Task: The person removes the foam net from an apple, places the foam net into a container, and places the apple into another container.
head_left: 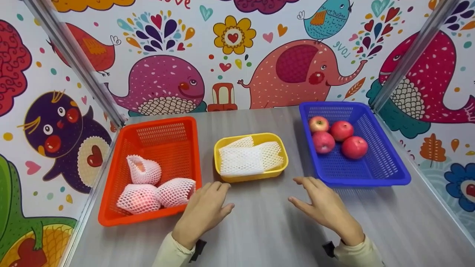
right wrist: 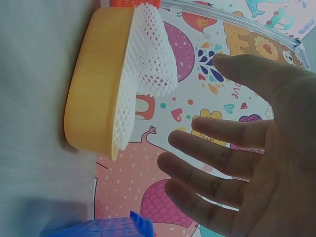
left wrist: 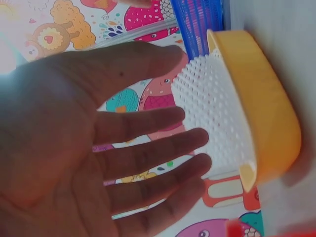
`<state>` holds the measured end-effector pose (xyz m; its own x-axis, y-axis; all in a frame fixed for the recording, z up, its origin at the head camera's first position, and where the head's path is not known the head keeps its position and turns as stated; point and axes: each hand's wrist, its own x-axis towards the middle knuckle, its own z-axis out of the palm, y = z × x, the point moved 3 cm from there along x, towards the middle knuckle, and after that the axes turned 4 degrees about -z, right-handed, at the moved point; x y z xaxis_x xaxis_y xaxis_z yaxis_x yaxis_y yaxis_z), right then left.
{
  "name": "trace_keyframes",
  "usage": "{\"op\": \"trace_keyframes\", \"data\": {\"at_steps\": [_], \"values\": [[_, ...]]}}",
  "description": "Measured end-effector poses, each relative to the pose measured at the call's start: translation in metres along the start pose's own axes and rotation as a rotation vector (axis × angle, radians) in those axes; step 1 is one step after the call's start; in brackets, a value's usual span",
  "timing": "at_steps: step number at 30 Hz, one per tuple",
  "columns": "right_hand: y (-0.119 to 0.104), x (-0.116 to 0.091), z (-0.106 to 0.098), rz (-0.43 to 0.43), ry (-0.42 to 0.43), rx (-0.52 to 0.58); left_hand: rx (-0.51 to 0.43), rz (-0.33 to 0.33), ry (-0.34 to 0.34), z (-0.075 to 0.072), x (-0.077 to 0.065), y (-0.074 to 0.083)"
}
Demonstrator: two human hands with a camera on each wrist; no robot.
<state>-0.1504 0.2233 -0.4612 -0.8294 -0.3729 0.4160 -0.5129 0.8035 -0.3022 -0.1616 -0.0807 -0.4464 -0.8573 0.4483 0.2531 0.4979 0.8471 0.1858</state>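
Observation:
My left hand [head_left: 207, 209] hovers by the right front corner of the orange-red basket [head_left: 159, 215], fingers extended and holding nothing. My right hand [head_left: 324, 204] is held near the front left of the blue basket [head_left: 365, 181], its fingers spread and likewise holding nothing. Between and beyond the hands stands a small yellow basket [head_left: 252, 178] with white foam net sleeves [head_left: 241, 161] inside. In both wrist views the palm faces the yellow basket, apart from it. Several red apples [head_left: 354, 147] lie in the blue basket. Three net-wrapped fruits [head_left: 139, 199] sit in the orange-red basket.
A grey tabletop [head_left: 256, 230] carries all three baskets. Walls printed with cartoon animals [head_left: 163, 81] rise at the back and both sides, with metal corner posts [head_left: 400, 55] at their joints.

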Motion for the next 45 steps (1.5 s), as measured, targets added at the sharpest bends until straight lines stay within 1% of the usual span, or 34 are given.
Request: {"op": "trace_keyframes", "data": {"at_steps": [6,10,12,14,18,22,25,28,31,34,36,38,40,43,45], "values": [[0.002,-0.001,0.003,0.03,-0.035,0.024,0.025,-0.027,0.008,-0.014,0.002,-0.014],[0.003,-0.002,0.005,0.033,-0.046,0.035,0.051,-0.059,0.013,-0.028,0.005,-0.029],[0.003,-0.003,0.006,0.032,-0.051,0.038,0.066,-0.08,-0.001,-0.035,0.008,-0.039],[0.003,-0.004,0.007,0.03,-0.055,0.039,0.084,-0.103,-0.039,-0.042,0.012,-0.051],[0.003,-0.004,0.009,0.023,-0.057,0.041,0.079,-0.163,-0.145,-0.059,0.025,-0.08],[0.002,-0.004,0.009,0.016,-0.062,0.05,0.064,-0.244,-0.234,-0.077,0.038,-0.115],[0.001,-0.006,0.01,0.024,-0.07,0.052,0.046,-0.286,-0.279,-0.083,0.047,-0.142],[0.0,-0.008,0.012,0.036,-0.082,0.049,0.024,-0.295,-0.293,-0.08,0.055,-0.168],[-0.002,-0.01,0.014,0.041,-0.094,0.049,0.02,-0.296,-0.317,-0.072,0.06,-0.192],[-0.002,-0.012,0.016,0.039,-0.105,0.056,0.023,-0.318,-0.404,-0.061,0.06,-0.213],[-0.002,-0.013,0.016,0.039,-0.115,0.065,0.021,-0.355,-0.478,-0.054,0.056,-0.225],[-0.001,-0.014,0.016,0.041,-0.122,0.074,0.014,-0.4,-0.549,-0.048,0.05,-0.234],[-0.001,-0.015,0.016,0.045,-0.129,0.083,-0.002,-0.437,-0.601,-0.043,0.045,-0.24],[0.0,-0.015,0.017,0.047,-0.14,0.091,-0.043,-0.487,-0.646,-0.037,0.039,-0.245],[-0.001,-0.015,0.018,0.048,-0.152,0.1,-0.079,-0.536,-0.672,-0.033,0.035,-0.245]]}}
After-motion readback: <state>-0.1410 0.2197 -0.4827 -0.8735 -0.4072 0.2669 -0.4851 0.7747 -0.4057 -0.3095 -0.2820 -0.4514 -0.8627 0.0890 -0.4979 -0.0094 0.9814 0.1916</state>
